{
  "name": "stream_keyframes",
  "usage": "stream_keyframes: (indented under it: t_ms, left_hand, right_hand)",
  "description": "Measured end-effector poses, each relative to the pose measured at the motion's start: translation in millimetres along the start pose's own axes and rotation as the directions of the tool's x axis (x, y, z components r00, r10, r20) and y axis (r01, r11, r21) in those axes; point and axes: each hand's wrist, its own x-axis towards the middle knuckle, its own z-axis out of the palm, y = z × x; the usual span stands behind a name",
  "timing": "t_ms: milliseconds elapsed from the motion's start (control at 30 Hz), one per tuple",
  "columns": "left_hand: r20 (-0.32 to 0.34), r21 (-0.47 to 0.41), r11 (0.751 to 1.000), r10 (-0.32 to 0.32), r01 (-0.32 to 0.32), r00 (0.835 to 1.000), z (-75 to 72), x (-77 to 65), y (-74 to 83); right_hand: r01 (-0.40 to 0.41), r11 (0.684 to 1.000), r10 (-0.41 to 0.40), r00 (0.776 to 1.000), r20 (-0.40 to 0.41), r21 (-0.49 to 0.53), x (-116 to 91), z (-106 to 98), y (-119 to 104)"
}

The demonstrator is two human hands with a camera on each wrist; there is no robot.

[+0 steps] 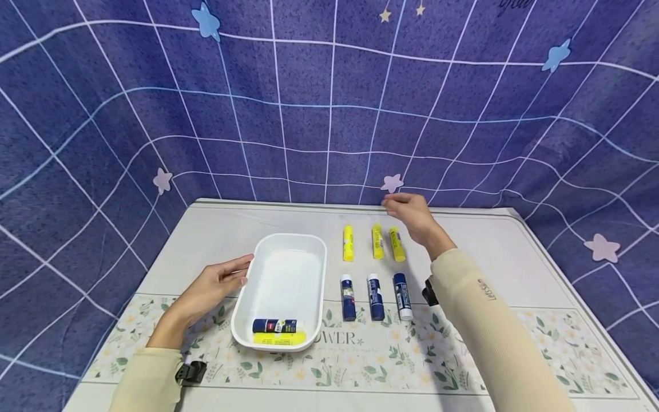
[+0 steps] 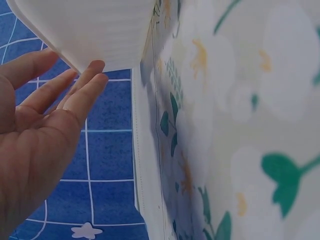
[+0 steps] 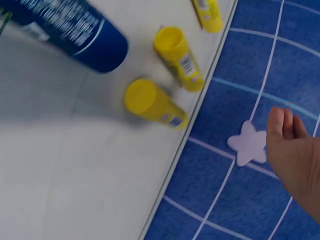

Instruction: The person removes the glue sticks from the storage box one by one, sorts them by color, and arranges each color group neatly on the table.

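My left hand [image 1: 212,287] is at the left side of a white tray [image 1: 238,312], with its fingers against the rim. In the left wrist view the fingers of that left hand [image 2: 52,107] are extended to the tray's outer wall [image 2: 112,32]. Inside the tray's near end lie a blue glue stick [image 1: 274,325] and a yellow glue stick [image 1: 280,339]. My right hand [image 1: 412,216] hovers over the table's back edge, beyond a yellow glue stick [image 1: 397,244], holding nothing; its fingers show loosely bent in the right wrist view.
Two more yellow glue sticks, a middle one [image 1: 378,241] and a left one [image 1: 348,243], lie right of the tray. Nearer lie three blue glue sticks: left [image 1: 348,298], middle [image 1: 376,297] and right [image 1: 403,296]. A star-patterned blue cloth [image 1: 309,126] hangs behind the table.
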Motion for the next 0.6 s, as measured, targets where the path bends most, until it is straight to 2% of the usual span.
stream_keyframes:
  t_ms: [133,267,600]
  left_hand:
    - [-0.002,0.015,1.000,-0.003,0.003,1.000,0.5,-1.0,1.1]
    - [-0.001,0.029,1.000,-0.008,0.008,1.000,0.8,-1.8,1.4]
    - [0.001,0.030,1.000,-0.010,0.010,1.000,0.8,-1.8,4.8]
  right_hand:
    - [0.013,1.000,-0.014,0.992,0.122,0.008,-1.5,10.8,-6.7]
    - [0.027,1.000,-0.027,0.977,0.210,-0.001,-2.6,19.4,-10.7]
    - [0.073,0.997,-0.063,0.946,0.317,-0.019,-9.7,31.8,-18.4]
